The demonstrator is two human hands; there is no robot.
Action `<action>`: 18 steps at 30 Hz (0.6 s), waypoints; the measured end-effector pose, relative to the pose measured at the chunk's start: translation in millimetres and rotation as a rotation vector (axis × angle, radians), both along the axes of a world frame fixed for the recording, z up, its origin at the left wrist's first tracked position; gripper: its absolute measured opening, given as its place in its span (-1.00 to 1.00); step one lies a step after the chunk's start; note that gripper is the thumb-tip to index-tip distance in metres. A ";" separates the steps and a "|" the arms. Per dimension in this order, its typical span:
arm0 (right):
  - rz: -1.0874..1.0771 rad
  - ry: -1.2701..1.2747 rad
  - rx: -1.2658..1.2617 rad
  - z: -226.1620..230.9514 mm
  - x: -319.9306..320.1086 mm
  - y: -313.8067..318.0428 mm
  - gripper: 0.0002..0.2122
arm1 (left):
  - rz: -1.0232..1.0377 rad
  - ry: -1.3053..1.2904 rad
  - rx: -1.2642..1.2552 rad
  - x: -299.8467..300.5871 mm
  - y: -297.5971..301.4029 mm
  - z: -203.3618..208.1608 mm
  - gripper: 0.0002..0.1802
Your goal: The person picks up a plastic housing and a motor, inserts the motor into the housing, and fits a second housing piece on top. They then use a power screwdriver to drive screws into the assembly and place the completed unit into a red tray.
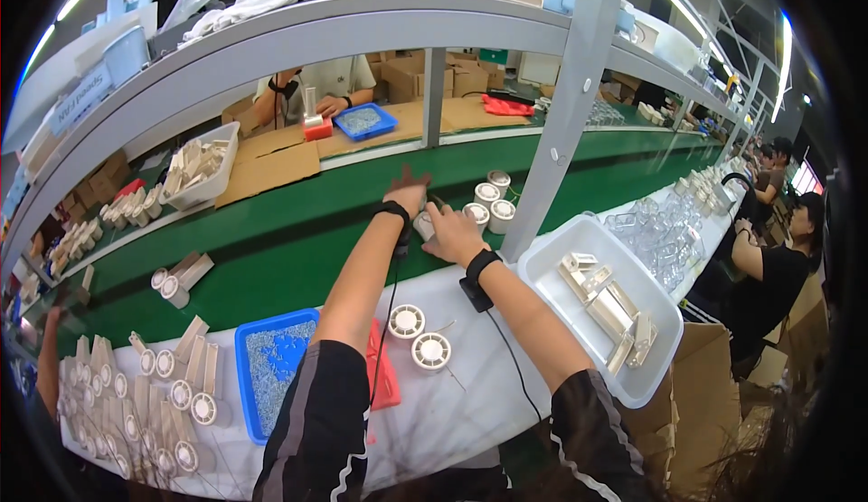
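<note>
Both my arms reach over the green conveyor belt. My left hand is smeared by motion, so I cannot make out its finger pose. Just below and to the right, my right hand has its fingers curled around a whitish round fan part, partly hidden by them. Beside that hand, several white round fan heads stand on the belt. Two more fan heads, a nearer one and a farther one, lie on the white table with thin wires showing. A red fixture sits beside my left forearm.
A blue tray of small screws and many handheld fan bodies occupy the left. On the right stands a white bin with casings. A grey post rises close by. Co-workers sit across the belt and at right.
</note>
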State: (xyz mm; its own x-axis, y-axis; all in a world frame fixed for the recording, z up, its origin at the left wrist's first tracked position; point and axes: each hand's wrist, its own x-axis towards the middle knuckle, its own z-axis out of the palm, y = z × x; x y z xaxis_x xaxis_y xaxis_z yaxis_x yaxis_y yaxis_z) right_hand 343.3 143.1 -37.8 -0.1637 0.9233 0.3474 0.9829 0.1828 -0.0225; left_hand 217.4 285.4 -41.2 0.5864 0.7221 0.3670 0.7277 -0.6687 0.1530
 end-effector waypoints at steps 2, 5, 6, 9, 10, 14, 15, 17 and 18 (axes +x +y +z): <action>0.057 0.064 -0.035 1.0 -13.1 1.4 -0.35 | 0.117 0.000 -0.172 -21.9 -5.9 11.3 -0.24; 0.177 0.255 -0.173 6.0 -21.5 9.2 -0.27 | 0.058 -0.026 -0.154 -75.4 -9.2 25.1 -0.12; 0.194 0.262 -0.189 5.8 -19.5 12.9 -0.27 | 0.077 -0.020 -0.167 -93.5 -15.0 26.7 -0.12; 0.305 0.505 -0.032 -1.1 1.1 16.7 -0.22 | -0.101 -0.211 -0.236 -132.2 -66.3 60.2 -0.11; 0.333 0.559 0.002 5.7 1.6 13.9 -0.21 | -0.151 -0.215 -0.221 -147.9 -89.9 68.8 -0.13; 0.318 0.681 -0.072 50.9 4.3 -9.7 -0.23 | -0.252 -0.400 -0.369 -187.5 -186.3 87.3 -0.16; 0.343 0.712 -0.128 63.4 3.5 -15.2 -0.27 | -0.230 -0.404 -0.387 -194.6 -205.8 84.9 -0.16; 0.383 0.747 -0.220 85.2 -15.0 -42.0 -0.31 | -0.135 -0.449 -0.489 -208.0 -242.7 77.7 -0.18; 0.509 0.922 -0.395 96.6 -24.8 -62.8 -0.35 | -0.093 -0.473 -0.532 -213.9 -249.6 71.9 -0.19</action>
